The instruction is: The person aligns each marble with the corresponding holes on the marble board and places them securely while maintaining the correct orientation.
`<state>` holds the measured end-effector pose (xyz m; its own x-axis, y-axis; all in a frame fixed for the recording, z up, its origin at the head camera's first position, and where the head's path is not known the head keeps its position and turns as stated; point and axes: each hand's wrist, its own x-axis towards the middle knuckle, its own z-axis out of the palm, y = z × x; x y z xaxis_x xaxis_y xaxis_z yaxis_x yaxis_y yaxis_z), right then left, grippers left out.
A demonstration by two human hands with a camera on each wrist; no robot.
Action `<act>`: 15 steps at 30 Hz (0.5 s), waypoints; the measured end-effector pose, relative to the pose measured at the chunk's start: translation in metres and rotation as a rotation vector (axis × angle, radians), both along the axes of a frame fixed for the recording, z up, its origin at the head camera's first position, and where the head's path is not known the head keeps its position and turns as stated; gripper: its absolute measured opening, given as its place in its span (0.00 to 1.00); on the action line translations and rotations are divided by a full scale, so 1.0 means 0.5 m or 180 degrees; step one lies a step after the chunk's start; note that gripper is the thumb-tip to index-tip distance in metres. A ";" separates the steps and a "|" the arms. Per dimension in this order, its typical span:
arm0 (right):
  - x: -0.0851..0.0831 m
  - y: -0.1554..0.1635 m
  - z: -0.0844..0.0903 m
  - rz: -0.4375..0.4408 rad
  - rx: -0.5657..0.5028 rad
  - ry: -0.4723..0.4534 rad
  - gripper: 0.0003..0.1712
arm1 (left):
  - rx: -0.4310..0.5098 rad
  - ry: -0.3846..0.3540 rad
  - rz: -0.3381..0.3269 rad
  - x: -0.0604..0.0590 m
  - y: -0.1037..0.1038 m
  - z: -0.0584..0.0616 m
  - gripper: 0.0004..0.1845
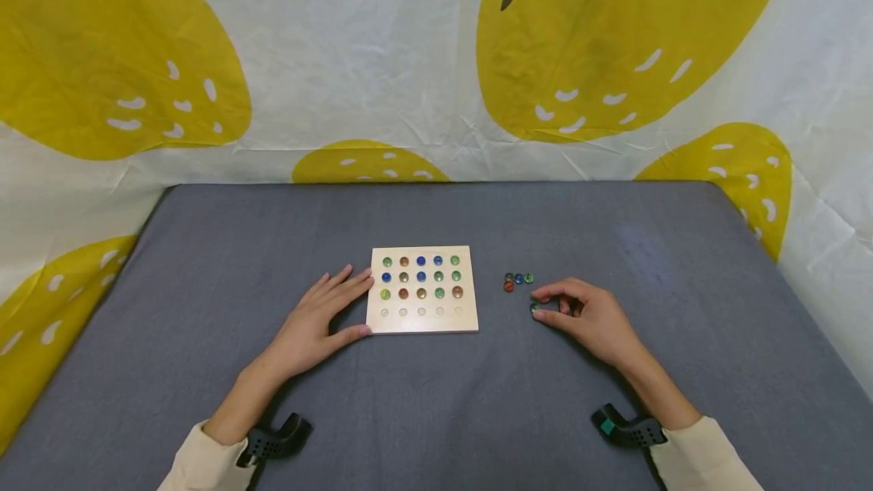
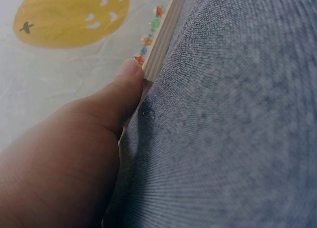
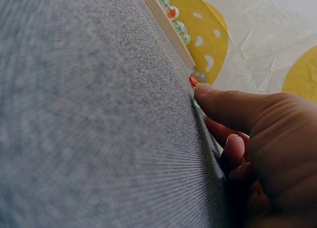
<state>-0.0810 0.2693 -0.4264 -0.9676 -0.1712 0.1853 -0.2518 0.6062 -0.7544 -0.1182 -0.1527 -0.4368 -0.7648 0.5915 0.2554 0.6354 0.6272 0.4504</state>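
A pale wooden marble board (image 1: 423, 317) lies on the table, with rows of coloured glass marbles in its hollows. The row of hollows (image 1: 421, 311) closest to me holds no marbles. My left hand (image 1: 307, 332) rests at the board's left side, fingers spread, its fingertips and thumb at the edge. In the left wrist view, the thumb (image 2: 130, 67) touches the board's corner. To the right of the board, my right hand (image 1: 589, 320) has thumb and index finger around a small dark green marble (image 1: 535, 308), its other fingers curled in.
Several loose marbles (image 1: 518, 279), among them a red one (image 1: 508, 287), sit together between the board and my right hand. Grey cloth (image 1: 436, 408) covers the table. A white curtain with yellow shapes (image 1: 368, 59) hangs behind it.
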 end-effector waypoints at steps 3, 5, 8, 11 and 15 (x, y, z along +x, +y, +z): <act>-0.001 0.000 0.001 0.0035 0.0060 0.0058 0.13 | 0.0000 -0.0016 0.0007 0.001 0.001 0.001 0.39; -0.002 -0.001 0.001 0.0056 0.0104 0.0084 0.13 | 0.0000 -0.0020 0.0014 0.001 0.001 0.001 0.39; -0.003 0.000 0.000 0.0074 0.0139 0.0101 0.14 | 0.0001 -0.0031 0.0025 0.002 0.000 0.002 0.39; -0.002 0.001 -0.001 0.0080 0.0150 0.0102 0.13 | -0.0002 -0.0031 0.0030 0.001 0.000 0.001 0.39; -0.001 0.002 -0.003 0.0083 0.0161 0.0098 0.13 | 0.0000 -0.0025 0.0011 0.002 0.000 0.002 0.39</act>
